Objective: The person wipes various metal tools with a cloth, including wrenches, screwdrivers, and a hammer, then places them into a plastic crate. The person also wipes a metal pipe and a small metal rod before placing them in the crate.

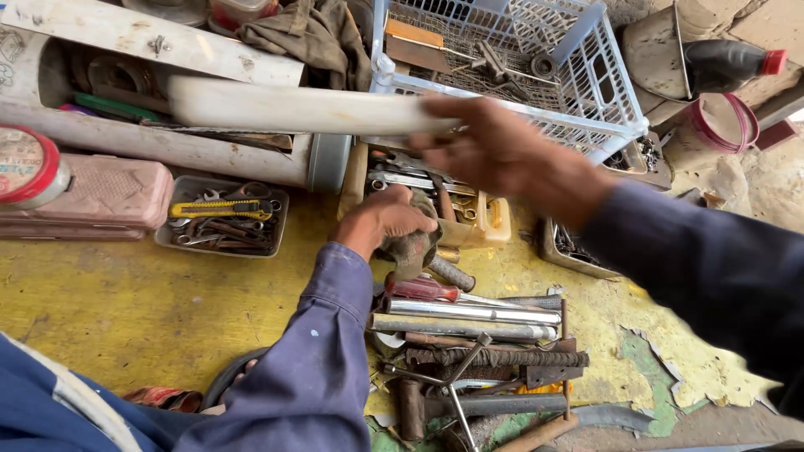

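Near edge, 6 o'clock: heap of steel rods and bars (pixel 469 322), chromed tubes beside rusted ribbed rebar, plus a red-handled screwdriver (pixel 423 290).

Centre: left hand (pixel 387 219) closed over a dirty, rounded, rag-like lump (pixel 412 247), fingers wrapped tight; it sits at the near edge of a yellowish box of wrenches (pixel 469 209).

Toward 12 o'clock: right hand (pixel 494 151) pinches the end of a long flat off-white strip (pixel 293 109), motion-blurred, running out to 9 o'clock; fingers closed on its tip only.

Judgement: such a long strip held at one end will swing; it should be kept level and clear of the white plastic basket (pixel 586 92) at 1 o'clock.

At 9 o'clock: grey tray of cutters (pixel 222 219), matte.
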